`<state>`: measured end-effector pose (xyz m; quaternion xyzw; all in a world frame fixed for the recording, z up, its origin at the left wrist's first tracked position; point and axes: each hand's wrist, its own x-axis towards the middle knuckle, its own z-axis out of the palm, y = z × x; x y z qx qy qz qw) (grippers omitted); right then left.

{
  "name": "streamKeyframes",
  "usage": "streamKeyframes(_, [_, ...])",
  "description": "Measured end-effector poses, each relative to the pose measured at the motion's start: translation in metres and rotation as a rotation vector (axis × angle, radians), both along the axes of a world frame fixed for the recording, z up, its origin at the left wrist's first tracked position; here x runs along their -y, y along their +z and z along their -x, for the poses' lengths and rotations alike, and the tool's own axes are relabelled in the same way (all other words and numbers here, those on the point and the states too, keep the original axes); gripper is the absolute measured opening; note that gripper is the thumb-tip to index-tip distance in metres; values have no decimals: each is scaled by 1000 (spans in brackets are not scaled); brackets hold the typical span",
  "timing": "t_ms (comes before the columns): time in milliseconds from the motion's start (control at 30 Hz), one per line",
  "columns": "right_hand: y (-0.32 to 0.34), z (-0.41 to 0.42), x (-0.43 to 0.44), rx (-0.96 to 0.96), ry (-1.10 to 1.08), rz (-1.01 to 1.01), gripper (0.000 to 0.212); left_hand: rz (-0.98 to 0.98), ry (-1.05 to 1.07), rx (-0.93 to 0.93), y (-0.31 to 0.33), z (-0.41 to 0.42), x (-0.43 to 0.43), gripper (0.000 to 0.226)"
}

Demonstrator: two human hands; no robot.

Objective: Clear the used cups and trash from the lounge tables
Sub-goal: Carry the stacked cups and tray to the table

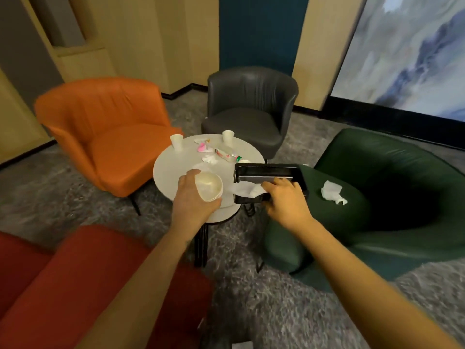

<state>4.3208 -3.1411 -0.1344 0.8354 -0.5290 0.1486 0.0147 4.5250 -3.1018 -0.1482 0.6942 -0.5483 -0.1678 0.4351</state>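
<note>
Gripping stack of paper cups in left hand — fingers wrapping round stack, mouth tilting up, above near edge of round white table. Curling right hand round near side of black tissue box at table's right edge, fingertips touching white tissue sticking out — pinching it or not, cannot tell. Standing at table's far side: far-left cup, far-right cup. Lying between them: pink wrapper, crumpled napkin, plastic bottle. Resting on green armchair, right: crumpled tissue.
</note>
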Motion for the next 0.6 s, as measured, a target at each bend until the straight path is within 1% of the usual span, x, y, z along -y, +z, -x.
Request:
streamKeyframes(133, [-32, 3, 81, -46, -10, -59, 39, -70, 29, 27, -21, -2, 79, 81])
streamKeyframes(233, [-68, -2, 151, -84, 2, -117, 38, -108, 70, 47, -53, -5, 140, 84])
streamKeyframes(333, [-120, -8, 222, -89, 58, -171, 39, -165, 139, 21, -101, -4, 200, 83])
streamKeyframes(433, [-182, -14, 282, -84, 106, -248, 34, -244, 203, -31, -160, 0, 252, 81])
streamKeyframes(533, [-232, -19, 319, -99, 158, -339, 28, -290, 257, -14, -210, 4, 285, 79])
streamKeyframes(600, [-256, -21, 332, -83, 190, -355, 28, -315, 292, -8, -232, 7, 298, 77])
